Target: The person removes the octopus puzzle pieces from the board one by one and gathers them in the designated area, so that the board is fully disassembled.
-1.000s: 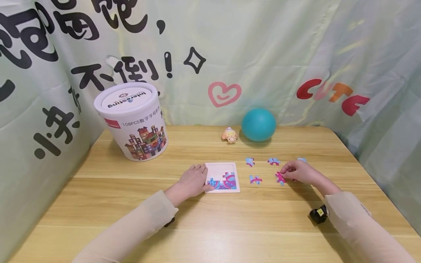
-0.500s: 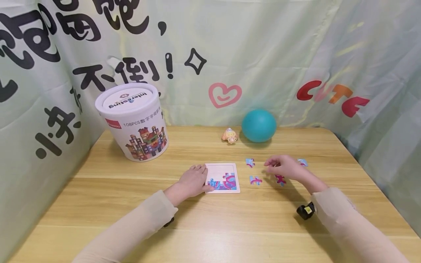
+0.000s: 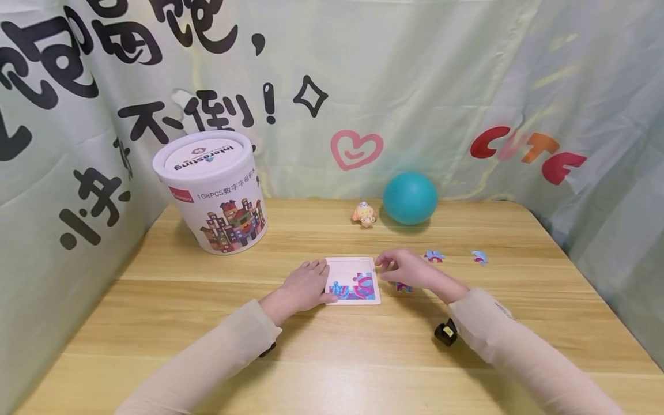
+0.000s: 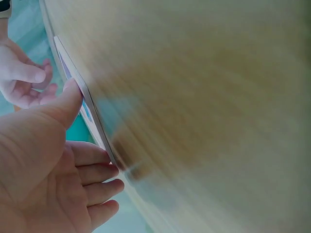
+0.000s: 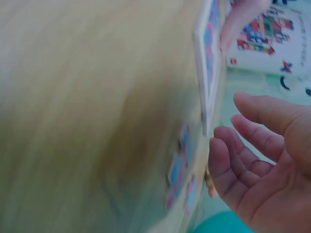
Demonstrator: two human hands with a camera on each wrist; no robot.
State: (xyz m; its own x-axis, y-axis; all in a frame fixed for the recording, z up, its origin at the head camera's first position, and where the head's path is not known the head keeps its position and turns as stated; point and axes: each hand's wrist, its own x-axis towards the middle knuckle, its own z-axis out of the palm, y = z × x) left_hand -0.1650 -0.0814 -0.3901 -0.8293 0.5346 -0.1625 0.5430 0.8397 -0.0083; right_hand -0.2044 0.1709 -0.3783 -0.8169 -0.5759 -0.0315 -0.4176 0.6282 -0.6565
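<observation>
One puzzle tray (image 3: 339, 270), three loose pieces (image 3: 434, 256) within my sight, one tub (image 3: 210, 193), one ball (image 3: 410, 199), one figurine (image 3: 365, 215)

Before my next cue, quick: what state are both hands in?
Left hand: open, touching the tray.
Right hand: open, empty, beside the tray.

Long beige sleeves (image 3: 207, 358), black wrist cameras (image 3: 444, 333)

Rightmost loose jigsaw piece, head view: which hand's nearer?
Right. The right hand is left of the rightmost loose jigsaw piece, beside the right edge of the puzzle tray; the left hand is farther left, at the tray's left edge.
</observation>
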